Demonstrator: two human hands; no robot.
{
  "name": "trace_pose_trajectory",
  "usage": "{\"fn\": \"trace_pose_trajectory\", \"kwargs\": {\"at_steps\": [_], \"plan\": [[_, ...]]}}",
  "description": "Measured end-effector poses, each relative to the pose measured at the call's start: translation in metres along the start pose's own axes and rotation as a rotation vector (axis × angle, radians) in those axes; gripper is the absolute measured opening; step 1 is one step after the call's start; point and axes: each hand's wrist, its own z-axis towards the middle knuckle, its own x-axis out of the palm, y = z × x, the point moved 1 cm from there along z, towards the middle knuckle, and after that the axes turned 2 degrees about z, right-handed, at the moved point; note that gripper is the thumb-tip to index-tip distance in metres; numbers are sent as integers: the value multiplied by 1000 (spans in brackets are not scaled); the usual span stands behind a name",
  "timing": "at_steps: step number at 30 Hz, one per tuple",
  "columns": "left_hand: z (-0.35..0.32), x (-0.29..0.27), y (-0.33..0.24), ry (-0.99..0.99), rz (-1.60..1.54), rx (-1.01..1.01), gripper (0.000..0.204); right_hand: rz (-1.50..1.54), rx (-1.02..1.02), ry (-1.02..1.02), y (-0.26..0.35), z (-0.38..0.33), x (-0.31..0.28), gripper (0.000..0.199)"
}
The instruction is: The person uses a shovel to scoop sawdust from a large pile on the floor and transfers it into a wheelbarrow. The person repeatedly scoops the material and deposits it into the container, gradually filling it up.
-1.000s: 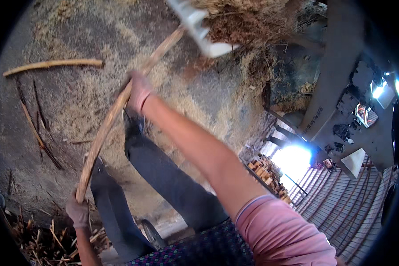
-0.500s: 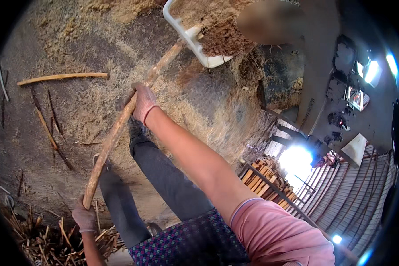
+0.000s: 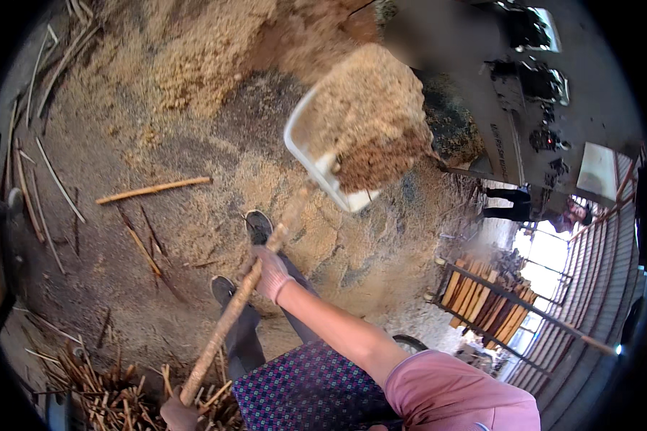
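Both my hands, in pale work gloves, are closed around the wooden handle of a shovel (image 3: 223,325). My right hand (image 3: 268,274) holds it partway along the shaft. At the lower end of the handle is my left hand (image 3: 179,412), near the bottom edge of the view. The white plastic scoop (image 3: 292,133) is in front of me, slightly right of centre. Heaped in it is sawdust (image 3: 374,93), pale tan at the far side and darker brown nearer the handle.
Loose sawdust (image 3: 208,57) covers the ground ahead. A short stick (image 3: 154,189) and thinner sticks lie at left. Scrap wood (image 3: 115,391) is piled at lower left. A rack of stacked wood (image 3: 482,302) stands right; a person (image 3: 510,204) is beyond it.
The scoop, at the top edge of the view before, now shows whole and lower, heaped with sawdust. My hands sit lower in the picture, still on the handle. The whole view has shifted.
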Motion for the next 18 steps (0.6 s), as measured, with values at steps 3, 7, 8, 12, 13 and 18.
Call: {"fn": "trace_pose_trajectory", "kwargs": {"at_steps": [3,7,8,12,13,18], "plan": [[-45,-47,-3,59,126,152,39,-103,-77,-39,-6,-55,-33,16],[-100,-82,-20,94,151,127,35,271,-15,-60,-1,-167,-70,13],[-115,-92,-22,81,138,157,36,312,-13,-111,0,-196,-80,14],[-173,-123,-38,174,301,270,38,460,-55,-150,-5,-312,-137,17],[-185,-119,-41,171,297,306,38,454,-118,-162,-8,-333,-157,18],[-261,-122,-106,208,346,494,37,585,-262,-303,-29,-486,-270,18]]}}
